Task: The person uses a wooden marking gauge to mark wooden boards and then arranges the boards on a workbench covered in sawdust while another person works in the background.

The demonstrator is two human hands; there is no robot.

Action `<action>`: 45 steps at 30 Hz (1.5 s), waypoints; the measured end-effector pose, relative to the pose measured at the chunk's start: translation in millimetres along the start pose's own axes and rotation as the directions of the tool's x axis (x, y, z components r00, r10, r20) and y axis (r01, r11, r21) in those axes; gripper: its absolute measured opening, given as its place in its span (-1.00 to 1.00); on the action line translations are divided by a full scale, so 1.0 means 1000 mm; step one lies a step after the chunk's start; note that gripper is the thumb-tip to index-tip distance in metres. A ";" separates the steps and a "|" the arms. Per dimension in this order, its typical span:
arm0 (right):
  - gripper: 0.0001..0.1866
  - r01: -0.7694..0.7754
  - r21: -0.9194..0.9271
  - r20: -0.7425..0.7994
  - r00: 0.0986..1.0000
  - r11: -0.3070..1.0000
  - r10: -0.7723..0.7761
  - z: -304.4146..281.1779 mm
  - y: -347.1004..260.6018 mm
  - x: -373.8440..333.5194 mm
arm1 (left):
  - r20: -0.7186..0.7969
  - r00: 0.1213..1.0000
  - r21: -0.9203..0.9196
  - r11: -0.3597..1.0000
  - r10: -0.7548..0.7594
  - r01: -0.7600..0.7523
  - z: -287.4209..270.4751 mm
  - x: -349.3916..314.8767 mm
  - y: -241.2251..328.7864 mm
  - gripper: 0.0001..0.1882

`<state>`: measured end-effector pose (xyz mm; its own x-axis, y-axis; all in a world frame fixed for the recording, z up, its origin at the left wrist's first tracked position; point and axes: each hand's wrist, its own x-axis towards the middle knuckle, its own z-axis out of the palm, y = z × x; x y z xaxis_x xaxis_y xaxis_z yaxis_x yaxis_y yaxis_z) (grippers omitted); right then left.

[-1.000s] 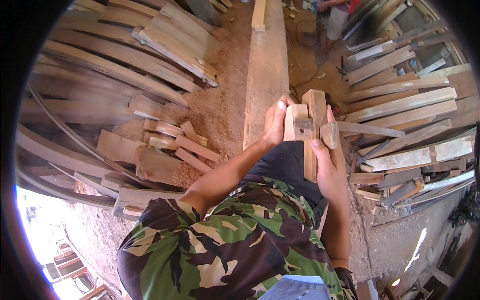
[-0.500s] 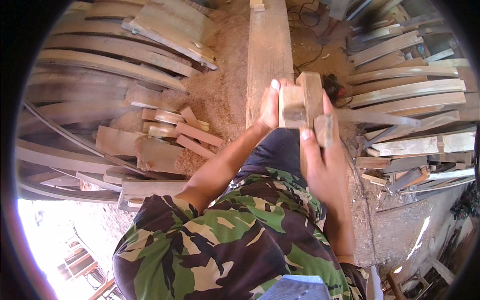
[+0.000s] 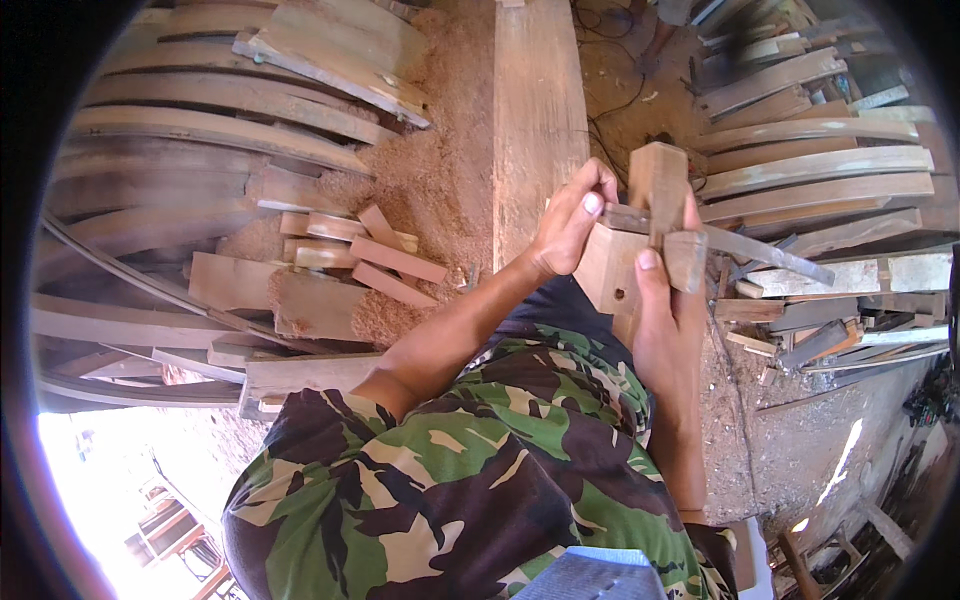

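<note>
Head view: A person in a camouflage shirt holds a block-and-bar wooden assembly in front of the body, its block pierced by a small hole.
Right hand: Closed around the assembly's right side, thumb laid along the wood.
Left hand: Fingers curled at the block's left corner; cannot tell whether they grip.
Plank: Stretches ahead beyond the hands.
Left floor: Reddish offcuts lie near curled shavings.
Right side: Boards lie stacked.
</note>
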<state>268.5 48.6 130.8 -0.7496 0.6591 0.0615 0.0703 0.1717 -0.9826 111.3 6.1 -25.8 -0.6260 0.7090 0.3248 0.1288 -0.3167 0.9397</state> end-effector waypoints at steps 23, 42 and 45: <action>-0.25 0.053 0.061 0.065 0.996 0.997 -0.057 -0.007 0.002 0.002 | -0.047 0.995 -0.187 0.980 -0.084 0.074 -0.008 0.019 -0.002 -0.18; -0.24 0.066 -0.078 0.091 0.994 0.995 -0.058 0.001 -0.006 0.009 | -0.042 0.995 -0.184 0.979 -0.092 0.082 -0.013 0.014 -0.002 -0.26; -0.23 0.034 -0.063 0.095 0.995 0.997 -0.028 -0.002 -0.001 0.000 | -0.060 0.989 -0.201 0.973 -0.132 0.117 -0.013 0.016 0.004 -0.33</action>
<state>269.7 49.5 132.6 -0.8103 0.5815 0.0717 0.0866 0.2399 -0.9669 92.4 7.9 -18.0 -0.6827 0.7053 0.1912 -0.1025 -0.3515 0.9306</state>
